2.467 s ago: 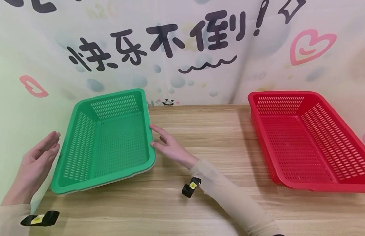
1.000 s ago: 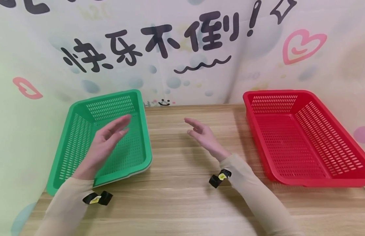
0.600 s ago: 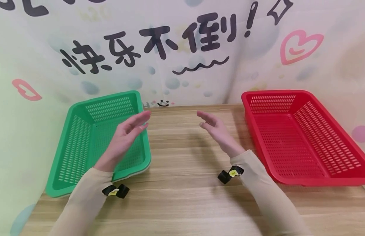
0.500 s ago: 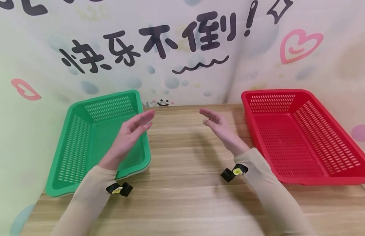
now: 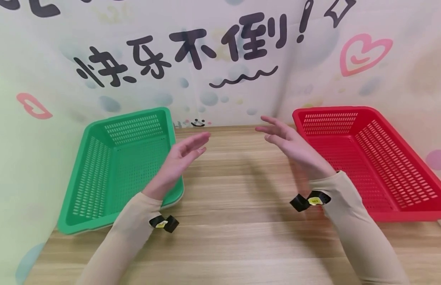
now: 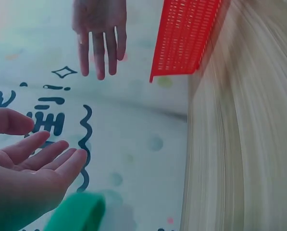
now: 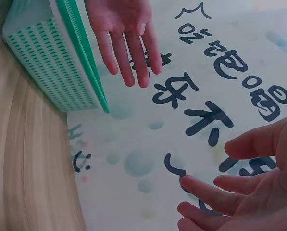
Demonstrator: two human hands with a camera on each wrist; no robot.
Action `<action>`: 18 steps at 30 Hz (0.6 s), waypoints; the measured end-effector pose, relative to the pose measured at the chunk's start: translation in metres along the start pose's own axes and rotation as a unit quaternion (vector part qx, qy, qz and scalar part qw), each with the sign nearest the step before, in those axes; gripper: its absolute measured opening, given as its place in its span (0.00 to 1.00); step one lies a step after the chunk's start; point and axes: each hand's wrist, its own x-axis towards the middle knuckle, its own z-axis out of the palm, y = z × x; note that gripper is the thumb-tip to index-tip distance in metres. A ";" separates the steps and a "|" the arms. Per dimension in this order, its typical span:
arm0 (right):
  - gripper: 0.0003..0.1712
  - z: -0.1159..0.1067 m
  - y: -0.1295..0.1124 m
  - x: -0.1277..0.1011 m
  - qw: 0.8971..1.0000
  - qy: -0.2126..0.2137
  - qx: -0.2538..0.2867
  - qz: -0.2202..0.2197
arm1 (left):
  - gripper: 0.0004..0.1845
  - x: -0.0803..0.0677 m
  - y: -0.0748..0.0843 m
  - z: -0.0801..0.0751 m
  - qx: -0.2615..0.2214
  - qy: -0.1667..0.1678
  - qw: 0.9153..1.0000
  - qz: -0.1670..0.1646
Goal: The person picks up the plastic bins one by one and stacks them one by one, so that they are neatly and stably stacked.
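My left hand is held above the right rim of a green plastic basket, palm turned inward, fingers straight and holding nothing. Across from it, my right hand hovers with fingers spread and relaxed, overlapping the left rim of a red plastic basket in the head view. A pale basket shows under the green one's rim in the right wrist view, nested around it. The palms face each other in both wrist views, with only air between them. Both baskets have slotted walls, and nothing lies inside either.
Between the baskets runs a wooden table. Behind it hangs a white printed cloth with black lettering, and a pale wall covering borders the left side. A strap with a small black device sits on each wrist.
My right hand has left the green basket's right rim and moved right to the red basket. My left hand has swung right across the green basket. The baskets stay in place.
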 end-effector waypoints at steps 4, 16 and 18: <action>0.35 -0.008 -0.001 -0.008 1.000 0.001 -0.008 0.012 | 0.23 0.002 0.001 0.010 -0.023 -0.010 1.000 -0.006; 0.35 -0.030 0.004 -0.030 0.999 0.008 -0.033 0.026 | 0.24 0.013 -0.004 0.037 -0.041 -0.061 0.997 -0.014; 0.34 -0.035 0.005 -0.031 0.999 0.013 -0.042 0.031 | 0.24 0.015 -0.006 0.042 -0.048 -0.069 0.996 -0.012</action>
